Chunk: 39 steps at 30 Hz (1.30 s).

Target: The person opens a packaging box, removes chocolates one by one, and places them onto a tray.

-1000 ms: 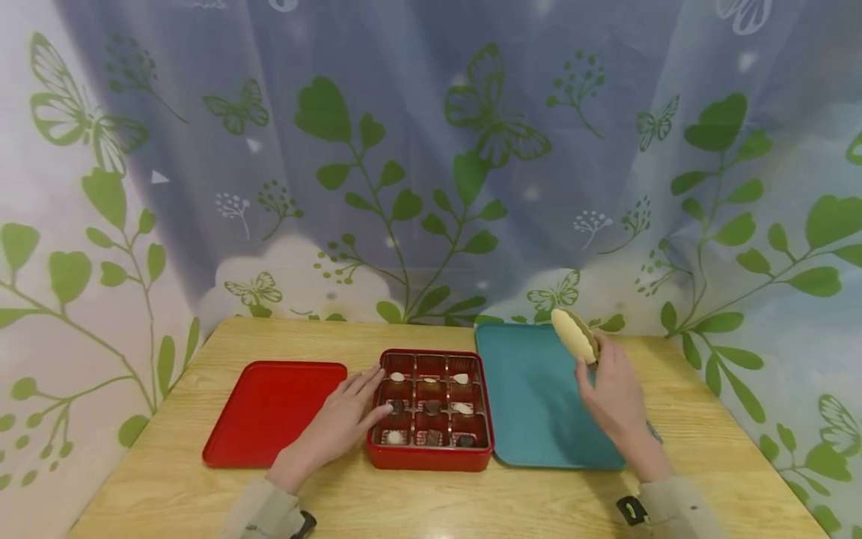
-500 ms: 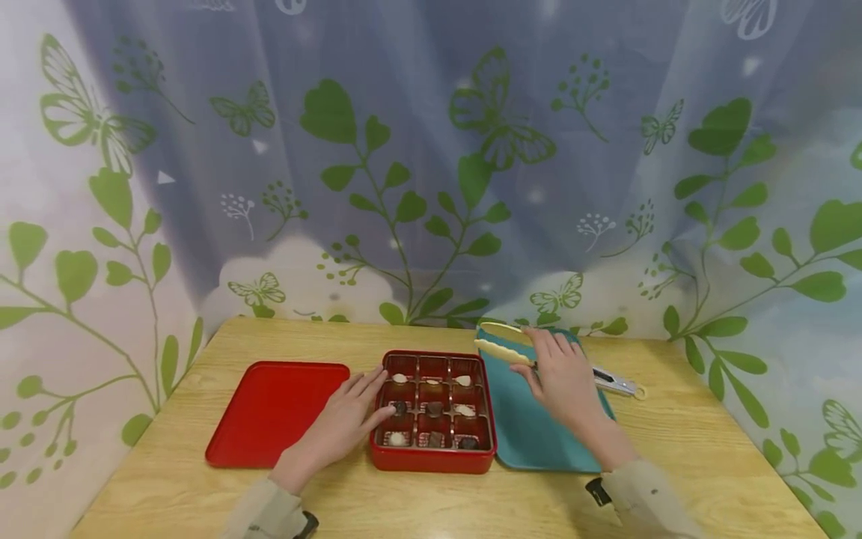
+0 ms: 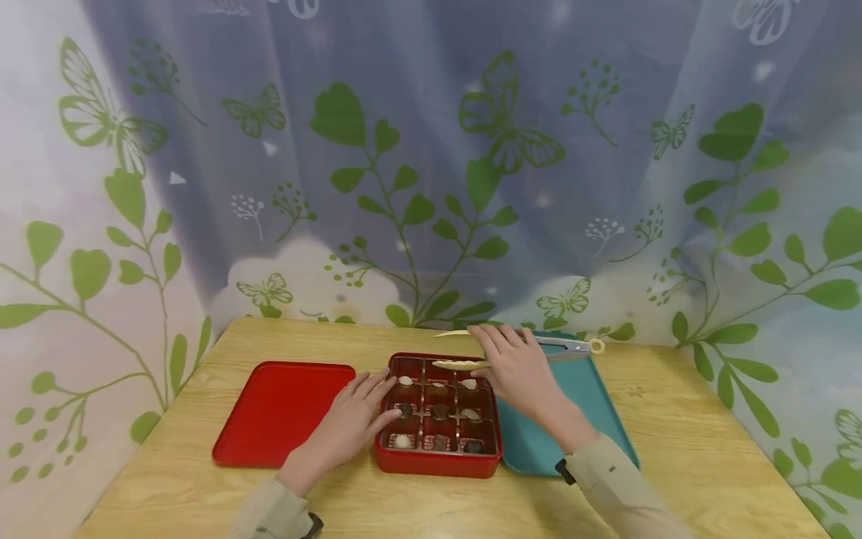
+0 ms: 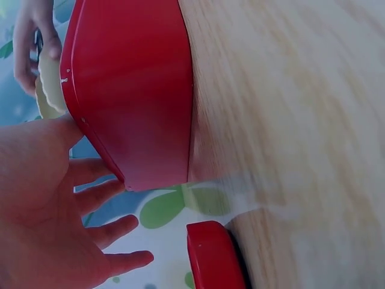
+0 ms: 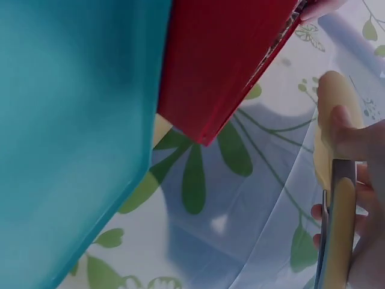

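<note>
A red square box (image 3: pixel 439 465) with clear plastic compartments stands mid-table, a small white or dark chocolate-like piece in each compartment. My left hand (image 3: pixel 347 421) rests on its left rim, fingers spread and straight; in the left wrist view these fingers lie along the top edge of the box (image 4: pixel 135 90). My right hand (image 3: pixel 520 373) holds metal tongs (image 3: pixel 569 346) with pale yellow scalloped tips, gripped near those tips. The tips are spread apart above the box's back right part, nothing between them. The right wrist view shows the thumb against one yellow arm of the tongs (image 5: pixel 343 223).
To the left lies a flat red tray or lid (image 3: pixel 283 412). A blue tray (image 3: pixel 592 404) lies right of the box, partly under my right forearm. Behind the wooden table (image 3: pixel 168 449) hangs a leaf-patterned curtain (image 3: pixel 431 187).
My right hand has carried the tongs left from above the blue tray to over the box, turning them so the tips point left. My left hand has stayed on the box rim.
</note>
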Each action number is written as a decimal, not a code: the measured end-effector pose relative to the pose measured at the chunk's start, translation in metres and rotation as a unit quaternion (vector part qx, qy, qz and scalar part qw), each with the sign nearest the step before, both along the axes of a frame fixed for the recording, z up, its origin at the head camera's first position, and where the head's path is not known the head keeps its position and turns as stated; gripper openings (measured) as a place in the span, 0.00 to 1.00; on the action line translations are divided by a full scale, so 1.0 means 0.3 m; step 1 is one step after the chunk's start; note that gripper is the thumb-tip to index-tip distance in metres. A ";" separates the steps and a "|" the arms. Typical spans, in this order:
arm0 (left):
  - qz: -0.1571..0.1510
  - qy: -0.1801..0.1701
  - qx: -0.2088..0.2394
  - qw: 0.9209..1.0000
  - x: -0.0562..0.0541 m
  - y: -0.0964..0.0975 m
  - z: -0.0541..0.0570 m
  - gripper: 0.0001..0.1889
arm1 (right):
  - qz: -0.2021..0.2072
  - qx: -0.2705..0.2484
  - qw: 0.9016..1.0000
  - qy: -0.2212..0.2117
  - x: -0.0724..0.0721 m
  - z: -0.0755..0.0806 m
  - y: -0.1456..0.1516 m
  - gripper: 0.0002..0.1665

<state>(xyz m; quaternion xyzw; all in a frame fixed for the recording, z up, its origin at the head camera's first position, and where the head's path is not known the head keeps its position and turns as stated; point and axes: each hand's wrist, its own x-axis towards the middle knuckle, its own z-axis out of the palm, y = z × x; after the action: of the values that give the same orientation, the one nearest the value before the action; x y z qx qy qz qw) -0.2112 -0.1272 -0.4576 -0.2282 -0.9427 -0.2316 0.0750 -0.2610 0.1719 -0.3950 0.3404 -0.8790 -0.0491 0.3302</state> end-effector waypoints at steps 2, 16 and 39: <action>0.000 0.001 0.002 1.000 0.002 0.000 -0.001 0.31 | 0.006 0.012 1.000 0.002 -0.011 0.002 -0.020 0.44; 0.002 0.015 -0.012 1.000 0.002 0.000 -0.001 0.31 | 0.003 0.149 0.989 0.004 -0.087 0.047 -0.180 0.41; 0.005 0.019 -0.024 1.000 -0.001 0.000 0.001 0.29 | -0.059 0.340 0.938 -0.007 -0.097 0.030 -0.425 0.22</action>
<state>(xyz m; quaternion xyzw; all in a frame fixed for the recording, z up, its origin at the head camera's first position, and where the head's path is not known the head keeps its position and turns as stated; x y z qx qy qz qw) -0.2117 -0.1271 -0.4572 -0.2297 -0.9475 -0.2041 0.0888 -0.2901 0.0444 -0.3861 0.3801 -0.8306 -0.3624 0.1852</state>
